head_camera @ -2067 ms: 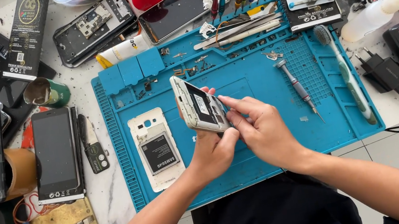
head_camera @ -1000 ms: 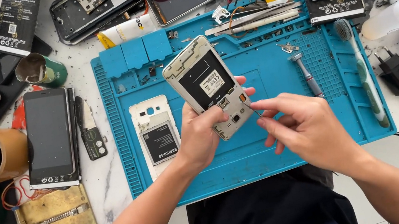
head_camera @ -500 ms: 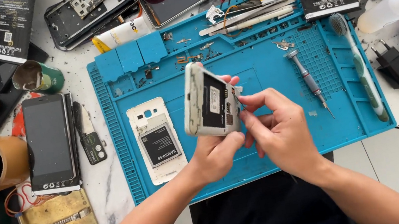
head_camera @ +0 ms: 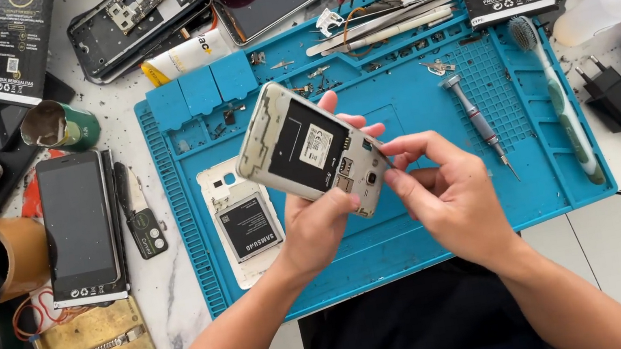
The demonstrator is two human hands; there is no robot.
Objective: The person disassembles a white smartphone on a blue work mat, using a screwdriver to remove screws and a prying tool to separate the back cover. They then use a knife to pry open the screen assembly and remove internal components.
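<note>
Two bare hands hold one opened phone [head_camera: 311, 150] at the centre of the frame, above a blue work mat [head_camera: 419, 240]. Left hand [head_camera: 326, 225] grips the phone from below, thumb on the near edge and fingertips showing past the far edge; right hand [head_camera: 449, 195] is pinched narrowly at the phone's lower right corner, thumb and forefinger touching its rim. With its back cover off and its battery bay empty, the phone is judged light, rigid and thin, with a smooth frame that could slip and exposed contacts that look fragile; the long edges seem the safest hold, clear of the open bay. A white rectangular label sits in the middle of the bay. Left of centre on the mat lies a white back cover [head_camera: 240, 222] bearing a dark battery [head_camera: 247, 227] with a grey label. A black printed box [head_camera: 21, 45] lies at upper left, a white tube [head_camera: 186, 53] with yellow end above the mat, and a second black box [head_camera: 506, 1] at upper right.
</note>
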